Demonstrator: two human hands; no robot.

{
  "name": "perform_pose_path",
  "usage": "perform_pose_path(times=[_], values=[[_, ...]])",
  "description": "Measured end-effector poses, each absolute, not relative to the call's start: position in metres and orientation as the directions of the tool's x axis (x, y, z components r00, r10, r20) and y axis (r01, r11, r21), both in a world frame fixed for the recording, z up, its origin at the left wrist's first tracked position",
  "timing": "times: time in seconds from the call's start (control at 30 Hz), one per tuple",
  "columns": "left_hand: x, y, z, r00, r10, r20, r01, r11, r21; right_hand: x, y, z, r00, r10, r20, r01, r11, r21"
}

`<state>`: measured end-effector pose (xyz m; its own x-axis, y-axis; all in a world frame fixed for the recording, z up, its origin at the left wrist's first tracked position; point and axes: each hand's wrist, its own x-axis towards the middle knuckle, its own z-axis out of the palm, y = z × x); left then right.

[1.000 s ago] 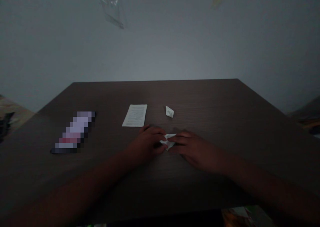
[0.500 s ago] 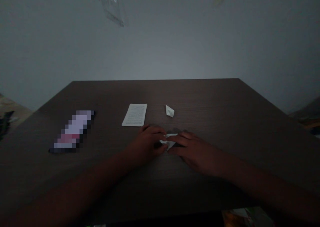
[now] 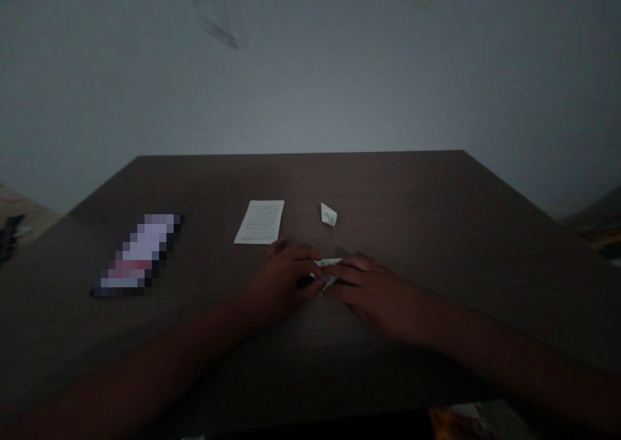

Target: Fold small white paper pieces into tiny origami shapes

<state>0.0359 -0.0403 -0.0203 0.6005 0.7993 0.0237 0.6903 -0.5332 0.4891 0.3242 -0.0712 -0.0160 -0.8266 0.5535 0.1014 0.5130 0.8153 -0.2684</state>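
I am looking down over a dark wooden table (image 3: 436,233) in dim light. Nearest me, two bare forearms come in from the bottom corners, at about seven and five o'clock, and meet just below the middle of the view.

The left hand (image 3: 286,275) lies knuckles up, its fingers curled in toward a small folded piece of white paper (image 3: 328,263). The right hand (image 3: 371,285) lies flat and low against the table, its fingers stretched toward nine o'clock and lying over the same paper. Both hands touch the paper and press or pinch it between their fingertips; only a thin white strip shows between and just above the fingers. I cannot tell the exact grip in this light. The paper sits on the table at the centre of the view, flat or nearly so.

Farther off, at about eleven o'clock from the hands, a white printed sheet (image 3: 260,222) lies flat, close to the left hand's knuckles but apart from them. At twelve o'clock from the hands, a small folded white paper shape (image 3: 328,215) rests on its own. Well to the left, at nine o'clock, lies a long flat object (image 3: 138,254), blurred out.

Beyond the far table edge rises a plain pale wall (image 3: 339,84), with a scrap of clear plastic (image 3: 213,6) at the top.
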Motion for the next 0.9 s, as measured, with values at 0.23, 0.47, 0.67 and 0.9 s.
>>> perform_pose_path(times=[0.23, 0.47, 0.67, 0.9], values=[[0.0342, -0.0394, -0.0261, 0.583, 0.812, 0.037, 0.68, -0.512, 0.524, 0.3258, -0.0694, -0.0176, -0.817, 0.564, 0.116, 0.502, 0.796, -0.338], [0.0343, -0.0363, -0.0271, 0.579, 0.815, 0.032, 0.676, -0.502, 0.54, 0.3265, -0.0689, -0.0174, -0.82, 0.559, 0.123, 0.492, 0.798, -0.346], [0.0327, -0.0345, -0.0272, 0.577, 0.813, 0.085, 0.652, -0.52, 0.551, 0.3252, -0.07, -0.0175, -0.819, 0.561, 0.124, 0.504, 0.805, -0.314], [0.0393, -0.0396, -0.019, 0.548, 0.83, 0.101, 0.681, -0.513, 0.523, 0.3243, -0.0695, -0.0192, -0.813, 0.567, 0.135, 0.509, 0.804, -0.309]])
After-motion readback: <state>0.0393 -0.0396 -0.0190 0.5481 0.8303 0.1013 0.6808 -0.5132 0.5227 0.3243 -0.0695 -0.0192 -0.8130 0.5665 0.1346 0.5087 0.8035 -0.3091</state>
